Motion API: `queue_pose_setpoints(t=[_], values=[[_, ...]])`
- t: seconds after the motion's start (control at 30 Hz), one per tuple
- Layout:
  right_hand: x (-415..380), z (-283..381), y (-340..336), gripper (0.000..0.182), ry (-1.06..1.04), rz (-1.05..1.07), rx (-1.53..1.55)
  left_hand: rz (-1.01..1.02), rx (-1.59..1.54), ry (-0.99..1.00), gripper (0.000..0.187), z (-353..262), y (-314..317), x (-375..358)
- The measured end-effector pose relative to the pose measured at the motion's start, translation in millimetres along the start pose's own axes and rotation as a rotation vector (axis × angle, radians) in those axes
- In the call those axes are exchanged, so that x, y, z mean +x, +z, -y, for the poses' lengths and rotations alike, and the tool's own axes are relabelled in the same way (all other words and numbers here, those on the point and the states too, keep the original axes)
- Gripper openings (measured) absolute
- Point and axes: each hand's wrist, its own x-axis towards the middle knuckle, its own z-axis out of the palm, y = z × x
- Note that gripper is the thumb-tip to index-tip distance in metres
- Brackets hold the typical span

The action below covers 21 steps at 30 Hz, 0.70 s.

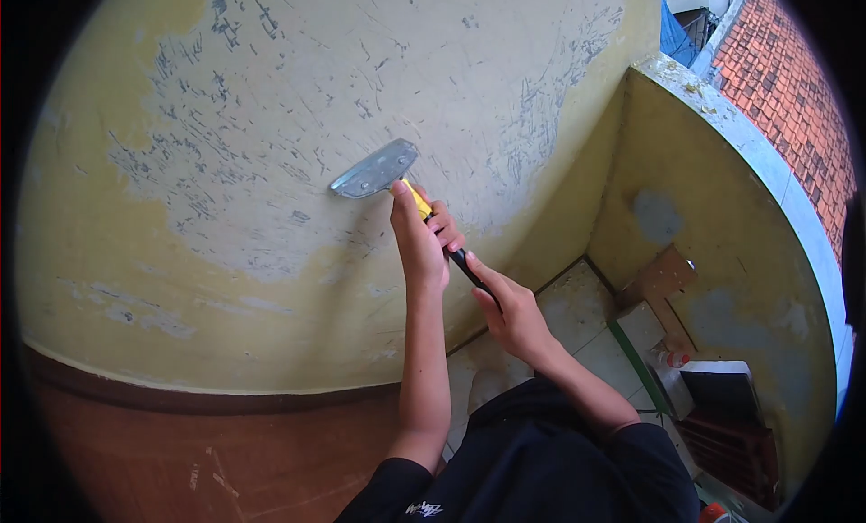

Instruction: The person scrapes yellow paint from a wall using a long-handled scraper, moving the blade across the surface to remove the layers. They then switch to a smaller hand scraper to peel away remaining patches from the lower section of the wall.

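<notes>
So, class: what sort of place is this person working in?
Probably a small house balcony under repair: a scraped yellow wall, a low parapet overlooking a tiled roof, and a scraper in both hands.

Yellow-and-black scraper [390, 176], pale yellow wall [271, 90]

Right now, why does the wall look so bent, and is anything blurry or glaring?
Head view: a fisheye lens bows the scraped yellow wall and leaves black corners; daylight is soft, without hard glare; the metal-bladed scraper with yellow-black handle, left hand and right hand look sharp, while the red tiled roof at the edge is stretched.
</notes>
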Motion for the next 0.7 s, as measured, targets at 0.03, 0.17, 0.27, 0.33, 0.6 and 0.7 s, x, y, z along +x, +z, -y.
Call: queue_pose_setpoints(t=[0.03, 0.17, 0.27, 0.33, 0.6, 0.7], values=[[0.1, -0.6, -1.0, 0.046, -0.004, -0.006, 0.0, 0.005, 0.006, 0.002, 0.047, 0.4, 1.9, 0.8], [0.3, -3.0, -4.4, 0.046, -0.012, -0.037, -0.012, 0.023, 0.023, 0.0, 0.047, 1.0, 10.4, 3.0], [3.6, -8.2, -2.3, 0.053, -0.064, -0.1, -0.012, 0.025, 0.034, 0.003, 0.047, 0.7, 13.4, 5.7], [4.6, -8.7, -3.6, 0.054, -0.052, -0.095, -0.007, 0.035, 0.043, 0.004, 0.047, 1.6, 14.2, 7.8], [8.5, -4.2, -9.4, 0.047, 0.013, -0.021, 0.05, 0.026, 0.026, 0.017, 0.047, 1.3, 14.9, 9.0], [9.6, -2.9, -11.9, 0.048, 0.033, -0.009, 0.068, 0.032, 0.005, 0.0, 0.046, 2.4, 13.9, 10.3]])
